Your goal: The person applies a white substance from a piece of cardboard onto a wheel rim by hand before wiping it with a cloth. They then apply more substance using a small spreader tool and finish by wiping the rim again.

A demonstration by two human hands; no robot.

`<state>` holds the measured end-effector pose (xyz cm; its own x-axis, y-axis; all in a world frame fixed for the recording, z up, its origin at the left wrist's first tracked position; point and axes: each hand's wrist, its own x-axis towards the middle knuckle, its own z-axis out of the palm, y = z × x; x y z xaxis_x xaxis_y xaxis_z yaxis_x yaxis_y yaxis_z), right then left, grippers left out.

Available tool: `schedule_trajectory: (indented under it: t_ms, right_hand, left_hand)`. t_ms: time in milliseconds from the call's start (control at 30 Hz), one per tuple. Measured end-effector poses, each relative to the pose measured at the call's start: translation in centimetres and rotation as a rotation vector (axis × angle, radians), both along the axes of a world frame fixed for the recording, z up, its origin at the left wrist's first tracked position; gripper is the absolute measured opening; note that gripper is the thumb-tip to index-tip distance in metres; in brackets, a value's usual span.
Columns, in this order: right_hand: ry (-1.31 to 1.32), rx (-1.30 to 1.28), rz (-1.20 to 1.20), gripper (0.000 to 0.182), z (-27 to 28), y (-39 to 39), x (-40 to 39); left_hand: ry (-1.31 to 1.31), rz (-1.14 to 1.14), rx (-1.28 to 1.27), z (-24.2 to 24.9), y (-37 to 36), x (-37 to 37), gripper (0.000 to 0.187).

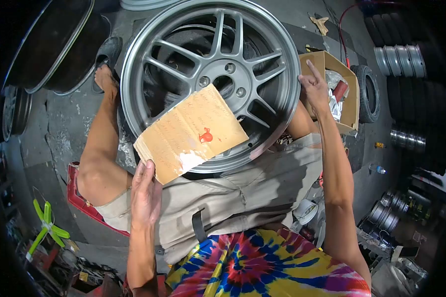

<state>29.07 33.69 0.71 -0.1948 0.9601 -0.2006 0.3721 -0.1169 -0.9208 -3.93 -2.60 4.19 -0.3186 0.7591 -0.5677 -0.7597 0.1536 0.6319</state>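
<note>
A grey alloy wheel rim point(206, 63) with paired spokes leans over my lap, between my legs. My left hand point(146, 193) grips the lower left corner of a piece of cardboard point(183, 131), thumb on top. Handwriting covers the cardboard, which bears a red blob point(205, 135) and a white smear point(191, 161). It overlaps the lower left of the rim. My right hand point(314, 88) is at the rim's right edge, index finger stretched out and the other fingers partly curled, with nothing seen in it.
An open cardboard box point(351, 101) with a red cylinder and crumpled wrapping stands right of the rim. Behind it is a tyre point(368, 94). Large wheel barrels point(47, 44) stand at upper left. A green fan point(47, 222) is at lower left. Stacked rims point(400, 60) line the right side.
</note>
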Motion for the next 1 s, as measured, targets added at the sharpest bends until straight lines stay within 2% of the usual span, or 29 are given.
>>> schedule_trajectory:
  t_ms: [67, 200, 267, 300, 400, 600, 633, 700, 800, 867, 900, 1000]
  right_hand:
    - [-0.173, 0.229, 0.048, 0.063, 0.7, 1.5, -1.7]
    - [-0.257, 0.412, 0.173, 0.06, 2.5, 6.5, -7.1]
    - [-0.342, 0.621, 0.293, 0.058, 3.4, 9.5, -11.0]
    - [-0.341, 0.634, 0.304, 0.058, 4.2, 10.5, -12.9]
    - [-0.55, 0.598, 0.393, 0.062, 6.2, 12.1, -16.4]
    - [-0.349, 0.486, 0.277, 0.062, 3.0, 14.9, -15.8]
    - [-0.353, 0.482, 0.28, 0.062, 3.1, 14.6, -15.8]
    - [-0.552, 0.515, 0.266, 0.063, 4.0, 14.6, -15.9]
    - [-0.56, 0.576, 0.266, 0.065, 3.9, 14.4, -16.3]
    - [-0.558, 0.549, 0.25, 0.065, 3.7, 14.5, -16.1]
    - [-0.56, 0.528, 0.237, 0.066, 3.7, 14.5, -16.0]
    - [-0.545, 0.521, 0.212, 0.065, 4.3, 13.1, -14.8]
  left_hand:
    - [0.012, 0.0, 0.024, -0.1, 0.1, 0.0, 0.045]
    - [0.0, 0.045, 0.023, 0.8, 0.4, 0.0, 0.044]
    - [-0.012, 0.087, 0.028, 1.0, 1.0, -0.3, 0.044]
    - [-0.048, 0.107, 0.041, 1.0, 1.3, -0.4, 0.041]
    - [-0.095, 0.127, 0.071, 1.2, 1.7, -0.4, 0.039]
    - [-0.178, 0.062, 0.095, 2.6, 1.9, -0.4, 0.037]
    - [-0.212, 0.028, 0.092, 3.0, 1.8, -0.4, 0.037]
    - [-0.234, 0.016, 0.065, 4.3, 1.5, -0.6, 0.036]
    - [-0.236, -0.041, 0.028, 6.0, 0.7, -1.1, 0.037]
    - [-0.116, 0.141, -0.019, 6.9, 0.8, -1.3, 0.039]
    - [-0.11, 0.141, -0.021, 6.7, 1.0, -1.9, 0.039]
    - [0.196, 0.169, 0.107, 5.6, 4.0, -4.1, 0.042]
